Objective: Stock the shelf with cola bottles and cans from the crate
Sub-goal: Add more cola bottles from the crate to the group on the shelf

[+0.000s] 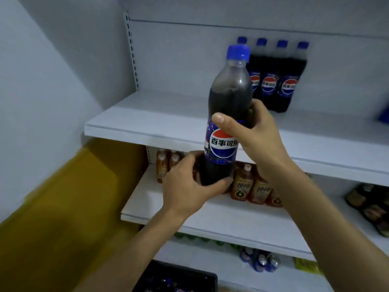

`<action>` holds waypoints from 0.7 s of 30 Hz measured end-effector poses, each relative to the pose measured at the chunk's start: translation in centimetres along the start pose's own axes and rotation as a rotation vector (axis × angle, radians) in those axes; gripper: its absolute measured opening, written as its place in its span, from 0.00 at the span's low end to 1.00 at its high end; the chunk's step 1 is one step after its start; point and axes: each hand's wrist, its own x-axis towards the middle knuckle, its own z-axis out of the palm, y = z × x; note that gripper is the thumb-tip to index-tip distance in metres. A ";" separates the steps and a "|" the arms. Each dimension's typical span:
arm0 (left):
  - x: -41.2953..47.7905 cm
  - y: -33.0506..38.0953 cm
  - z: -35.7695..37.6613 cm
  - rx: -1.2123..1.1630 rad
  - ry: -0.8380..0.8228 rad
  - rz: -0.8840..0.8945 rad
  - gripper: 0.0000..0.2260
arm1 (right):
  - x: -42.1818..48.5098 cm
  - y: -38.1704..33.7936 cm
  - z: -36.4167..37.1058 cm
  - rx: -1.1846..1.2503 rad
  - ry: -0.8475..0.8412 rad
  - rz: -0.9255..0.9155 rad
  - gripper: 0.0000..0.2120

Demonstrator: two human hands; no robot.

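Fingers (223, 122) of left hand (185, 186) and right hand (260, 133) grip 1 cola bottle (230, 95) before shelf (147, 125)

Orange drink bottles (244, 182) with pale caps stand upright in a tight cluster, some labels bearing a lightning sign. Well apart to their right sit dark bottles (370, 203), blurred. A level below runs a row of green caps (189, 237), with a yellow packet (305, 265) further right. A yellow panel (63, 207) slants along the white wall (42, 81) at left.
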 end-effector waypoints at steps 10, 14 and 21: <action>12.5 3.7 7.2 0.138 -0.015 -0.012 0.29 | 9.2 5.3 -7.9 -0.246 -0.113 -0.058 0.38; 17.0 2.4 9.9 0.224 -0.059 -0.130 0.28 | 14.7 8.7 -8.4 -0.280 -0.141 -0.085 0.37; 22.6 -0.5 13.1 0.296 -0.082 -0.166 0.27 | 21.5 13.3 -7.5 -0.259 -0.166 -0.033 0.38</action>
